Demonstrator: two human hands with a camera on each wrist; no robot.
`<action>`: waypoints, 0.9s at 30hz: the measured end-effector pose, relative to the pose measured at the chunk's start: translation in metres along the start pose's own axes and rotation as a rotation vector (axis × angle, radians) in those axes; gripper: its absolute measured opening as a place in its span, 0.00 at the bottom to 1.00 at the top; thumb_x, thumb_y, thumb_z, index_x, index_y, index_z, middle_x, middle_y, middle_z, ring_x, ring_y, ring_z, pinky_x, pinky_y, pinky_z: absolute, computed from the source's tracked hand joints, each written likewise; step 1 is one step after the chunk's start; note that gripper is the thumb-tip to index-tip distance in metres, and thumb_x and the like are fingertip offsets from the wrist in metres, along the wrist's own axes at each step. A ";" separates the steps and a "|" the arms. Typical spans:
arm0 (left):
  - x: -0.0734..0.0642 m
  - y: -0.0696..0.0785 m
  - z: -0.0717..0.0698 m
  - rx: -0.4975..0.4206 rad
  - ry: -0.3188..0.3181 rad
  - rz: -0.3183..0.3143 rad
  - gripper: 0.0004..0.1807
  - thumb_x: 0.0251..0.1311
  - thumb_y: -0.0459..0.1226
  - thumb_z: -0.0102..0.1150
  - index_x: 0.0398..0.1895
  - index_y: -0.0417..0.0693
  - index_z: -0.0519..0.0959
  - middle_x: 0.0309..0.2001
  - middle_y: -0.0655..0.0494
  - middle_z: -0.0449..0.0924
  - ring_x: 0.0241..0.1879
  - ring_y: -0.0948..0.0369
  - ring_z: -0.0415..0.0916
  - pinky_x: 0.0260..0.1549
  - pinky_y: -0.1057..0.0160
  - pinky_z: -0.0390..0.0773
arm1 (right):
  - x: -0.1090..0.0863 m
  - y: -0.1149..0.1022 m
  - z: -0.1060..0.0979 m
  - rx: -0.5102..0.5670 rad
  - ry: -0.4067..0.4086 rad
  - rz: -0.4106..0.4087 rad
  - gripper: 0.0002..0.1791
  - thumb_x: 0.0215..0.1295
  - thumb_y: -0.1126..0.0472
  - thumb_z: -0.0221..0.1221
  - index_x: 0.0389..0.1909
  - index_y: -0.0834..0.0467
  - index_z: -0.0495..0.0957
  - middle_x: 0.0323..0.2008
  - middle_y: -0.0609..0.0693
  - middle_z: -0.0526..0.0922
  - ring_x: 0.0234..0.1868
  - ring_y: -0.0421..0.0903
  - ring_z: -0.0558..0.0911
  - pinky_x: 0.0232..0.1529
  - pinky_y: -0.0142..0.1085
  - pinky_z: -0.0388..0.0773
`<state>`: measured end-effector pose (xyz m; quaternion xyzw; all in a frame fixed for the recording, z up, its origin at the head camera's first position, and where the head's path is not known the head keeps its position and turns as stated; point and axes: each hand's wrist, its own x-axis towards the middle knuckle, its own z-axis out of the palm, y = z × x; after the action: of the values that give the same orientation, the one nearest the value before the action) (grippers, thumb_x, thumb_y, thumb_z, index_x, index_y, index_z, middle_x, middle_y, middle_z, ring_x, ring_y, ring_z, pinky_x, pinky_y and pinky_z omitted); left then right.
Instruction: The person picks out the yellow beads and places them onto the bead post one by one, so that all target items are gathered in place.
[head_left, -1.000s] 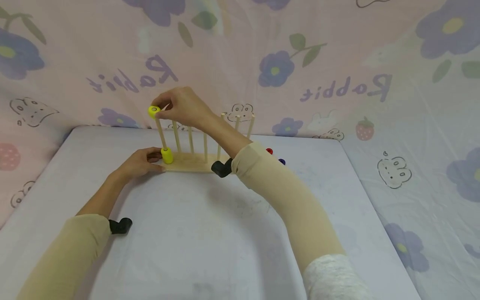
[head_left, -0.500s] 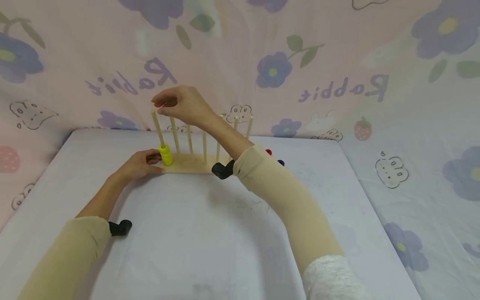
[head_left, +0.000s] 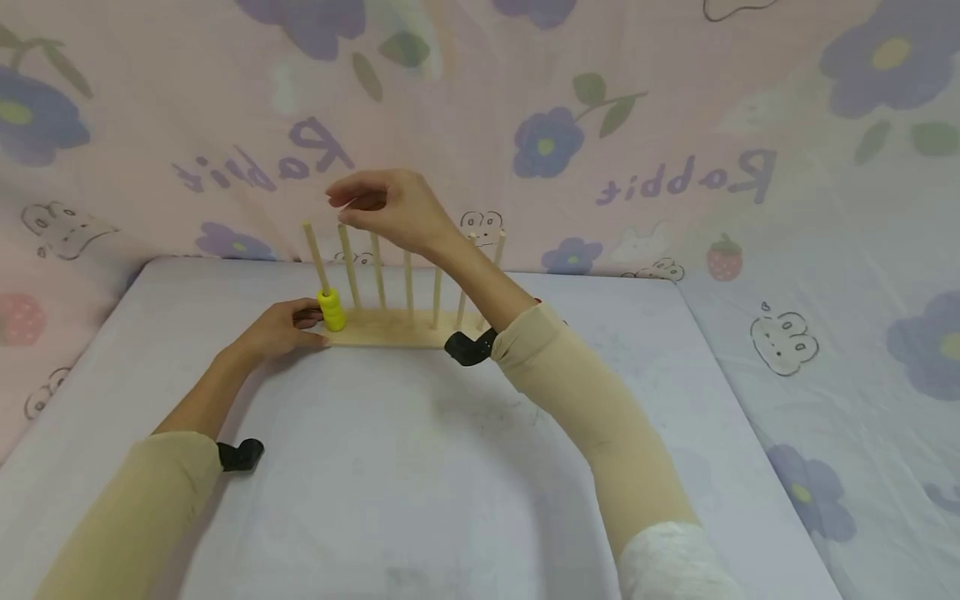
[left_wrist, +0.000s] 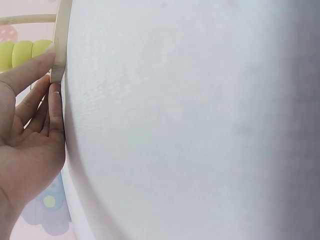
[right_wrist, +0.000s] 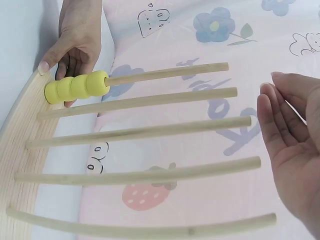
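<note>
A wooden peg rack (head_left: 390,327) stands on the table, with upright pegs along its base. Stacked low on its leftmost peg are several yellow beads (right_wrist: 77,87). My left hand (head_left: 276,329) grips the left end of the base; in the left wrist view the thumb lies on the wood beside the beads and the other fingers meet the end. Above the pegs hovers my right hand (head_left: 397,208), holding nothing, its fingers loosely bent and apart from the peg tops. In the right wrist view this right hand (right_wrist: 295,135) is beyond the peg ends.
The white table (head_left: 360,483) reaches to a patterned cloth backdrop (head_left: 450,100). A sliver of a red bead (head_left: 537,301) shows behind the right forearm. A black wrist mount (head_left: 242,455) sticks out from the left sleeve, another black mount (head_left: 470,348) from the right.
The right hand let go of a yellow bead, which slid down the leftmost peg onto the stack. Then the hand moved right, off that peg. The left hand stayed put.
</note>
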<state>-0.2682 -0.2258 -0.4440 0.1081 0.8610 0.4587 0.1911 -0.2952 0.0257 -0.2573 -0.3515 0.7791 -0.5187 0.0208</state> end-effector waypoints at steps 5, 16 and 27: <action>-0.003 0.001 -0.002 -0.005 0.003 -0.022 0.44 0.60 0.34 0.69 0.74 0.29 0.55 0.69 0.31 0.63 0.69 0.40 0.61 0.70 0.46 0.62 | -0.015 0.001 -0.007 0.029 0.005 0.000 0.15 0.62 0.68 0.67 0.50 0.63 0.84 0.45 0.52 0.87 0.43 0.40 0.85 0.49 0.30 0.82; -0.004 -0.003 -0.002 -0.005 0.003 -0.024 0.44 0.59 0.34 0.69 0.74 0.31 0.56 0.69 0.33 0.64 0.69 0.41 0.62 0.70 0.47 0.62 | -0.056 0.014 -0.025 0.028 0.047 -0.025 0.15 0.63 0.67 0.66 0.50 0.65 0.84 0.45 0.55 0.87 0.43 0.43 0.85 0.47 0.35 0.84; -0.005 -0.006 -0.002 -0.001 0.009 -0.039 0.44 0.59 0.35 0.70 0.74 0.32 0.56 0.69 0.33 0.64 0.69 0.42 0.62 0.70 0.47 0.62 | -0.093 0.019 -0.037 0.035 0.036 0.037 0.15 0.63 0.68 0.66 0.51 0.64 0.83 0.47 0.57 0.86 0.45 0.45 0.85 0.50 0.37 0.84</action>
<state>-0.2648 -0.2319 -0.4470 0.0892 0.8635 0.4560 0.1960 -0.2494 0.1122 -0.2867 -0.3273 0.7766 -0.5378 0.0224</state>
